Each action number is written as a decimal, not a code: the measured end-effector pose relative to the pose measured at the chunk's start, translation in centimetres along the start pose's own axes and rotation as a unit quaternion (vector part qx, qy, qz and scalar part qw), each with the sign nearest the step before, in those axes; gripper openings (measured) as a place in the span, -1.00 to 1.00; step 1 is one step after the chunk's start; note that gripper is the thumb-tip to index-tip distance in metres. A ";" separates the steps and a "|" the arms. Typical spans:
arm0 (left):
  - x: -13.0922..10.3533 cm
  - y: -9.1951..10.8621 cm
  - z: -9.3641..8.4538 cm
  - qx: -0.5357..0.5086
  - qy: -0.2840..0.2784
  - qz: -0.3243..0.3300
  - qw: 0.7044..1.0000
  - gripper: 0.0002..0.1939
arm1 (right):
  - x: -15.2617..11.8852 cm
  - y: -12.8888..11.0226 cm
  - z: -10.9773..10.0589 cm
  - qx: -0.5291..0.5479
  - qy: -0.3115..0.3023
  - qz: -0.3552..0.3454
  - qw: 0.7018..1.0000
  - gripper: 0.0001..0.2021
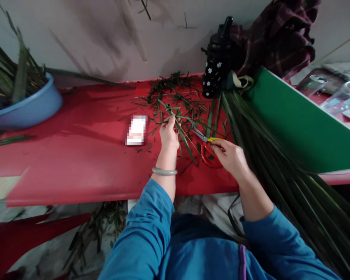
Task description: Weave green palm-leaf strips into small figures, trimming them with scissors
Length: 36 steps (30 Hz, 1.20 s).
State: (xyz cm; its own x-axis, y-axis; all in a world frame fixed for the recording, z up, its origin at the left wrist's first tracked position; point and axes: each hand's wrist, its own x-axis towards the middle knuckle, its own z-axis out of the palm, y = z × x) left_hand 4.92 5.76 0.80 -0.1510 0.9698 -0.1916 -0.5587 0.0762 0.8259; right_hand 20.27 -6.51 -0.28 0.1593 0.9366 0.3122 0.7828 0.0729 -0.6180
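My left hand (169, 135), with a pale bangle at the wrist, is closed in a pinch on a knotted green leaf piece (169, 109). Long narrow leaf ends stick out of it on several sides, some towards my right hand. Closed around the handles of a pair of scissors (203, 137) is my right hand (231, 156). The scissors show red loops and a yellow part by the pivot; their blades point left at the hanging leaf ends. Whether the blades touch a leaf, I cannot tell.
Leaf scraps (179, 87) litter the red tabletop (84, 155). A phone-like blurred thing (136, 130) lies left of my hand. Behind stands a black flowered tumbler (212, 66). Long leaves (268, 155) run beside a green panel (297, 128) at right; a blue basin (32, 107) holds leaves at left.
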 end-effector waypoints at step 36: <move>-0.6 -0.1 0.0 0.037 -0.133 -0.030 0.990 -0.82 | -1.0 -0.1 -1.7 0.416 -0.168 0.096 0.889 -0.46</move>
State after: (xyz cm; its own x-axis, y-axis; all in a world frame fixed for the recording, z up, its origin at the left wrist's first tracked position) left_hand 5.13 5.14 0.82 0.1075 0.9888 -0.1035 -0.4979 0.1436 0.8553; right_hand 21.06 -7.98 0.67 -0.0560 0.9984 -0.0035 0.0232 -0.0022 -0.9997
